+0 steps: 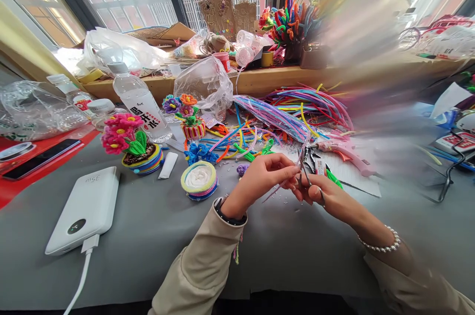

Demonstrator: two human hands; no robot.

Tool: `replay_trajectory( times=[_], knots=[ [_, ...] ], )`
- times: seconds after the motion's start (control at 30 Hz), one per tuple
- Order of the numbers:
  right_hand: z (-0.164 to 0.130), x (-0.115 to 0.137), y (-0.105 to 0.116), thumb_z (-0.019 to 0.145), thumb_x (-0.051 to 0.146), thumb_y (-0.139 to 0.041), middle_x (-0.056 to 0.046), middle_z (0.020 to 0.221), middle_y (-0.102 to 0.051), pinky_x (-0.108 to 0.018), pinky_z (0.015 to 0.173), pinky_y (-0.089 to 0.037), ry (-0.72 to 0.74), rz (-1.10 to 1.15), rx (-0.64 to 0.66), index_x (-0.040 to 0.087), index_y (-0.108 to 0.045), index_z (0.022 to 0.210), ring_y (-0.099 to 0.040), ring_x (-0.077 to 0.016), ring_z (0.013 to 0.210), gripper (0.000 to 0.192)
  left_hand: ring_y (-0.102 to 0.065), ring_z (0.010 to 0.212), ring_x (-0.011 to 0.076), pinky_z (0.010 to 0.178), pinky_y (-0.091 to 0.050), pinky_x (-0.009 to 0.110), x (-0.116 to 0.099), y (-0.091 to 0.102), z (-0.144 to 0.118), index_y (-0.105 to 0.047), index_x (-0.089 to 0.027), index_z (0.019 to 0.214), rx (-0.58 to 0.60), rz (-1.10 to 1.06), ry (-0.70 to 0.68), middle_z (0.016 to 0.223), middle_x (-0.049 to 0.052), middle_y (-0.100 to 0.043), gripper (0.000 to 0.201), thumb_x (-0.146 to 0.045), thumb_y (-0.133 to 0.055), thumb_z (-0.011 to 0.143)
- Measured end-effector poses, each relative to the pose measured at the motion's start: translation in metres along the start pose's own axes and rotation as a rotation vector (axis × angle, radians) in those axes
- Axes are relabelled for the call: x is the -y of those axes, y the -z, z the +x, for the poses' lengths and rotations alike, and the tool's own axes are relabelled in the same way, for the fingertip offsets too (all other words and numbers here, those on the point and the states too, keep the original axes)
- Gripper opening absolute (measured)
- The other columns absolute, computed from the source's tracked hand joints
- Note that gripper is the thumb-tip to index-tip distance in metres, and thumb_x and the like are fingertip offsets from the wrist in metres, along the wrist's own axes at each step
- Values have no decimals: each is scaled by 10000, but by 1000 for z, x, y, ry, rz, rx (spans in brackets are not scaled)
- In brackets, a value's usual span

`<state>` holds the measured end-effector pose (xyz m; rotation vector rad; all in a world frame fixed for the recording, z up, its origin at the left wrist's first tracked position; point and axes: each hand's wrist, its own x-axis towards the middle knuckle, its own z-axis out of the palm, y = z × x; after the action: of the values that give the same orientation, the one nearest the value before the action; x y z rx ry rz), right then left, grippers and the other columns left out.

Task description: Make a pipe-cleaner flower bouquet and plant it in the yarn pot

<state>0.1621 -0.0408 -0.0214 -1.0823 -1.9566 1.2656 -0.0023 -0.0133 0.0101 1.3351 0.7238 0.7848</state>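
My right hand (332,196) is closed round small scissors (306,170), a finger and thumb at the handle loops, blades pointing up. Beside it, the fingers of my left hand (265,171) pinch a thin, pale purple pipe cleaner (272,193), which crosses near the blades. Whether the blades touch it, I cannot tell. Just left of my left wrist sits a round pot (199,181) wrapped in coloured pipe cleaners, with white filling on top. A purple fuzzy piece (242,170) and green fuzzy pieces (256,152) lie behind my left hand.
A pink glue gun (347,152) lies beyond my right hand, near bundled pipe cleaners (274,117). Two flower pots (143,161), (193,129), a water bottle (139,100) and a white power bank (86,206) with a cable stand or lie left. The right side is blurred.
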Motion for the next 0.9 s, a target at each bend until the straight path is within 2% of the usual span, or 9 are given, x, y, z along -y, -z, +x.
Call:
replay_trajectory(
  times=[0.23,0.6,0.73,0.9],
  knots=[
    [1,0,0,690,736,-284,22,541,-350,-239,489,-255,32,-3,-47,166,-419,559,-296,-95,504,600,-490,503,56,532,-399,193,0,0,1,-548,-113,640,-12,6,-4,551,-15,-548,187,-285,-601,691],
    [1,-7,0,729,664,-366,23,484,-367,-236,484,-249,-45,-18,-118,168,-375,472,-313,-88,476,559,-490,501,61,528,-396,198,-1,1,1,-552,-119,650,-69,16,-30,557,-16,-554,209,-314,-624,670],
    [2,-5,0,702,720,-294,21,514,-369,-238,501,-271,-9,16,-82,161,-449,541,-326,-97,495,603,-487,498,55,526,-391,191,-1,0,1,-546,-119,642,-60,18,-40,555,-20,-552,176,-276,-609,691],
    [1,-3,-2,675,752,-225,-4,672,-427,-238,541,-308,27,41,4,162,-490,724,-367,-117,592,649,-507,489,63,523,-397,200,0,0,0,-541,-124,647,11,10,-16,552,-24,-546,174,-282,-589,702]
  ],
)
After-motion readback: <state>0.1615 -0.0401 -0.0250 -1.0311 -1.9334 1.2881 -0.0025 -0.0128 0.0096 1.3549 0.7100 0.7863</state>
